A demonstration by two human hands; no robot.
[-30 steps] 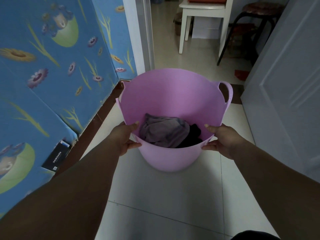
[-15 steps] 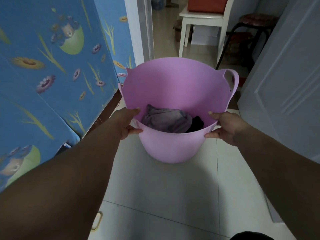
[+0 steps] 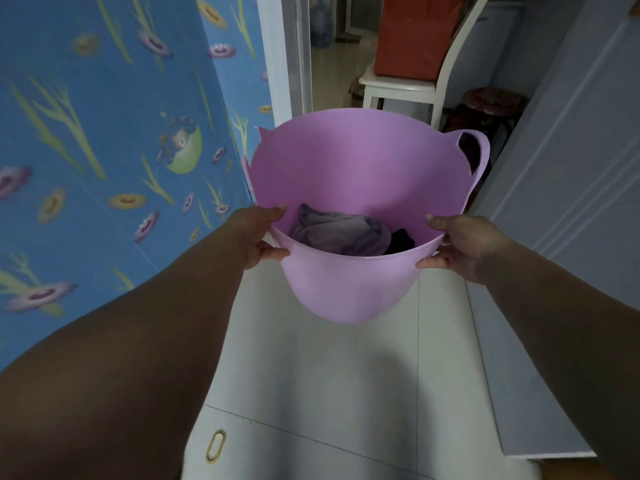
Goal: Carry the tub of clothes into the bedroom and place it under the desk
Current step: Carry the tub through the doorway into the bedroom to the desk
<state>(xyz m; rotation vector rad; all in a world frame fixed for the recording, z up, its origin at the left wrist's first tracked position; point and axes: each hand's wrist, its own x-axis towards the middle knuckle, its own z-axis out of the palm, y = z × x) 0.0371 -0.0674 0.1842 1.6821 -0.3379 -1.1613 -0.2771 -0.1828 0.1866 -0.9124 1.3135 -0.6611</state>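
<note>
Head view: a lilac plastic tub [image 3: 349, 282] is held clear of the pale tiled floor [image 3: 346, 382], at about twelve o'clock from the wearer. The left hand [image 3: 258, 235] is closed on the near rim at nine o'clock of the tub, thumb laid over the rim's inner edge and fingers curled beneath it outside. The right hand [image 3: 460, 245] is clamped on the rim at three o'clock in the same manner. Inside, on the bottom, a grey-purple garment [image 3: 337, 232] is bunched up, with a black garment [image 3: 401, 240] touching it at its three o'clock side. A loop handle [image 3: 479, 157] is seen at the tub's far rim, at two o'clock. A blue flowered panel [image 3: 104, 133] fills the nine to eleven o'clock side, and a white door [image 3: 571, 168] stands at two to three o'clock. Beyond the tub, at twelve o'clock, a white chair [image 3: 401, 86] carrying an orange-red cushion [image 3: 415, 32] is seen, with a dark round stool [image 3: 493, 103] just beside it.
</note>
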